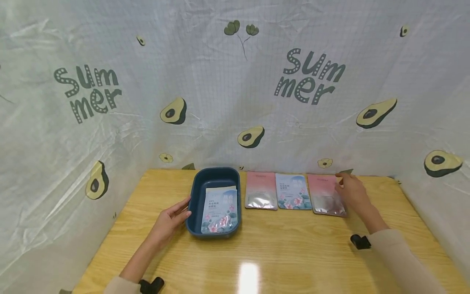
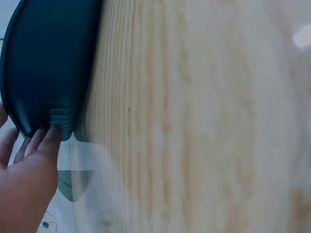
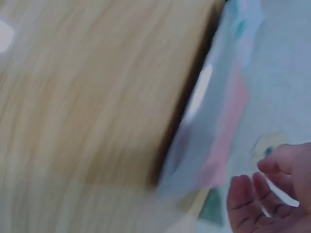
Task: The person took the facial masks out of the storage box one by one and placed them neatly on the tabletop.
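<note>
My left hand rests against the left side of a dark blue plastic bin. Its fingertips touch the outer wall of the bin in the left wrist view. Inside the bin lies a pale blue sachet with pink flowers, on top of another sachet edge. My right hand is at the upper right corner of a pink sachet. In the right wrist view its thumb and fingers are apart, beside the blurred pink sachet, with nothing between them.
Left of that pink sachet lie a blue flowered sachet and another pink-silver sachet, in a row right of the bin. The wooden table meets a printed cloth backdrop at its back and sides.
</note>
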### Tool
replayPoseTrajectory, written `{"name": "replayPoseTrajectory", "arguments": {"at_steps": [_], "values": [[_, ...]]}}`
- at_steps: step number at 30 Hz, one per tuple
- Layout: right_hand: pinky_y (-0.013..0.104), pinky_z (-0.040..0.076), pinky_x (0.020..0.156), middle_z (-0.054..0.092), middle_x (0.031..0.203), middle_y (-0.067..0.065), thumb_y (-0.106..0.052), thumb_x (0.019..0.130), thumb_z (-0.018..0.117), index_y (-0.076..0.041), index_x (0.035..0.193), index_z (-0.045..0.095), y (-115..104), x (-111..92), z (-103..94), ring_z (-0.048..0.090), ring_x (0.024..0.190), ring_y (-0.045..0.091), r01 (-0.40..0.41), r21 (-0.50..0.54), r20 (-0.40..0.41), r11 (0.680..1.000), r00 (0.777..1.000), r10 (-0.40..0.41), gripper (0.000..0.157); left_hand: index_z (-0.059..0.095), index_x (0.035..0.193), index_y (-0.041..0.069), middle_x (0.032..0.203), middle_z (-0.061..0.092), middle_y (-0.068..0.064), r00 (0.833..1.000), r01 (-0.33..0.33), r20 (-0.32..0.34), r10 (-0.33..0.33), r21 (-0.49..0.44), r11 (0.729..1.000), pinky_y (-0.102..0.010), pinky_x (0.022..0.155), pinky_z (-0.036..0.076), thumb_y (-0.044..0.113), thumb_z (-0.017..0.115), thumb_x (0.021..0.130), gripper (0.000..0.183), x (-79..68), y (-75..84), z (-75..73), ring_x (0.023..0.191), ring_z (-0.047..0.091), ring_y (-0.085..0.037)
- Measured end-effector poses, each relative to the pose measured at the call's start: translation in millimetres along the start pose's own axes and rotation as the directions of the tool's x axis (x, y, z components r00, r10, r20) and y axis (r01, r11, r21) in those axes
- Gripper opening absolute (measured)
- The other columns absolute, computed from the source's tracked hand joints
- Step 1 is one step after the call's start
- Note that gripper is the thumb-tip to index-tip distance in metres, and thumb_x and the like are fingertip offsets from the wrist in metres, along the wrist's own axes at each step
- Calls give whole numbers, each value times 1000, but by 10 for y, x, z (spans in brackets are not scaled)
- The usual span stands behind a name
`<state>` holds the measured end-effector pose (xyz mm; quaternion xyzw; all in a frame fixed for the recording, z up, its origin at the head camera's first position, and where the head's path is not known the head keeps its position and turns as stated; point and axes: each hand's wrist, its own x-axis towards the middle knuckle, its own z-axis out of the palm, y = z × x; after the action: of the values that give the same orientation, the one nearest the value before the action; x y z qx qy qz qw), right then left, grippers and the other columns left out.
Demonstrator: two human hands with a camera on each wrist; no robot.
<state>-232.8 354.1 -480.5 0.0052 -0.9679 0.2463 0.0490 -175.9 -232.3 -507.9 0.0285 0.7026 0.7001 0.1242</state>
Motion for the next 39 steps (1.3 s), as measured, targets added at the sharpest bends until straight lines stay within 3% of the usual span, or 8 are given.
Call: {"name": "replayPoseTrajectory", "arguments": {"at_steps": [5,8,14,19,28,33,37,39], "values": [[43,55,65,65,97,21,2,95,62,9,126,62,-420,66,197,65,85,36,178,112,-165,977,973,-159,32,35,158,4,163,30,-15,1000,-10,4,10,-45,999,-21,100,49,11,62,102,62,10,-15,-10,127,52,2],[48,58,75,68,100,19,4,96,58,4,126,65,-743,137,303,67,91,34,260,182,-185,948,956,-227,30,32,158,2,164,28,-16,999,-23,23,25,-79,997,-22,101,49,9,61,103,63,14,-38,-10,127,53,1],[47,55,95,68,125,16,1,100,56,-3,135,61,-1389,213,411,64,116,32,358,315,-93,879,933,-347,36,32,158,2,164,27,-16,999,-27,29,30,-103,994,-22,100,50,9,61,102,64,6,-64,14,127,54,0],[39,57,95,69,128,12,-3,102,55,-4,132,64,-1870,314,485,67,115,26,403,394,-38,826,905,-424,32,31,158,2,165,26,-17,999,-27,37,31,-108,994,-24,101,50,9,60,103,63,14,-57,28,129,54,-5],[33,54,99,70,123,9,-9,104,56,-5,129,68,-2500,584,648,67,115,22,437,491,165,754,803,-573,28,34,158,5,164,28,-16,1000,-12,26,13,-56,998,-23,101,49,15,62,103,63,72,30,10,133,52,-10],[37,53,101,68,130,12,-17,105,57,-2,135,64,-2762,761,830,64,119,22,336,579,337,743,731,-593,34,33,159,4,164,28,-16,999,-6,46,9,-67,998,-24,101,49,14,62,103,63,82,40,0,132,53,-11],[44,51,104,66,131,17,-19,105,58,2,138,60,-2951,848,986,62,122,33,113,698,436,707,716,-545,39,32,159,3,164,28,-17,999,-14,49,18,-82,997,-24,100,50,12,61,103,63,70,16,-6,131,54,-10],[45,51,104,68,129,15,-19,104,60,2,136,62,-3015,874,1056,63,121,34,62,693,471,718,716,-516,38,32,159,3,164,28,-18,998,-19,51,24,-91,996,-24,100,50,11,61,103,63,62,4,4,130,54,-9]]}}
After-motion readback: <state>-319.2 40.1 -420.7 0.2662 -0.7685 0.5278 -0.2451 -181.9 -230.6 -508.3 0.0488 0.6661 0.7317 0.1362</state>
